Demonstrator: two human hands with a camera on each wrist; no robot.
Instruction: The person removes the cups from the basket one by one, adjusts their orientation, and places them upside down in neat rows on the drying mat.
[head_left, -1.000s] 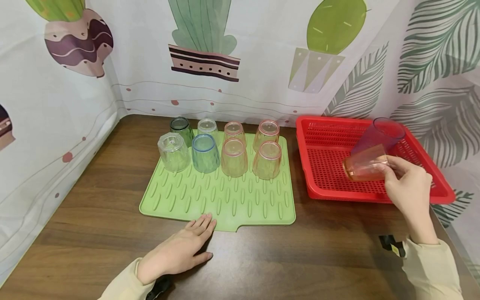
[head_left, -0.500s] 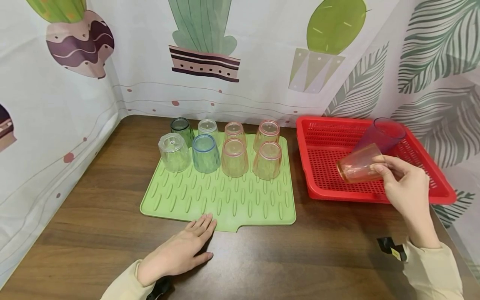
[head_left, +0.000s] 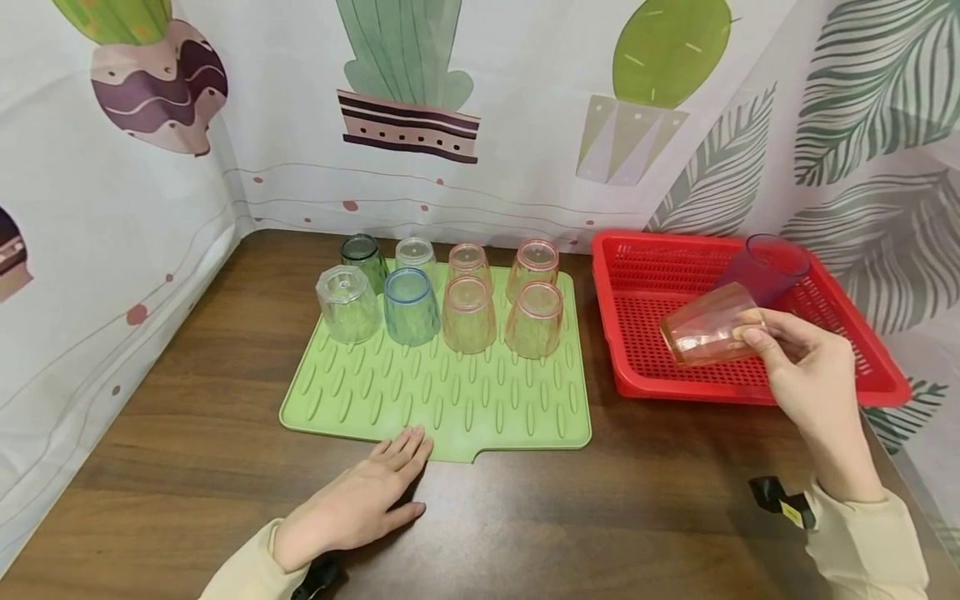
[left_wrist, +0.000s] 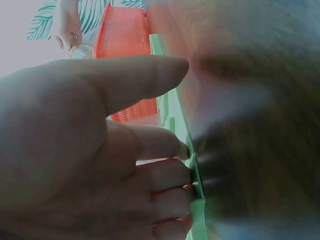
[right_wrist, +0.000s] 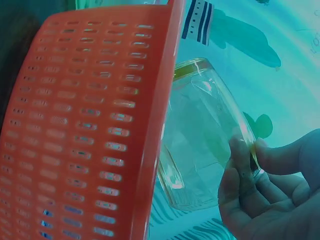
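Observation:
My right hand (head_left: 810, 383) pinches a clear orange tumbler (head_left: 705, 329) at its rim, thumb on one side and fingers inside. The tumbler is tilted nearly on its side above the red basket (head_left: 611, 350), its base toward the left. In the right wrist view, the basket's wall covers part of the tumbler (right_wrist: 200, 135). My left hand (head_left: 356, 500) lies with straight fingers at the front edge of a green drying mat (head_left: 442, 417), fingertips on its tab. Inside the basket leans a purple tumbler (head_left: 765, 271), partly behind the orange one.
Upside-down glasses fill the back half of the mat in two rows: a dark green one (head_left: 363, 258), a blue one (head_left: 411, 308), clear ones such as the faceted glass (head_left: 348, 308), and several pink ones (head_left: 534, 321). A patterned cloth (head_left: 525, 100) hangs behind the wooden table (head_left: 570, 525).
My right hand has carried the orange tumbler a little to the left above the basket, and more of the tumbler shows. The left hand and the glasses on the mat have stayed put.

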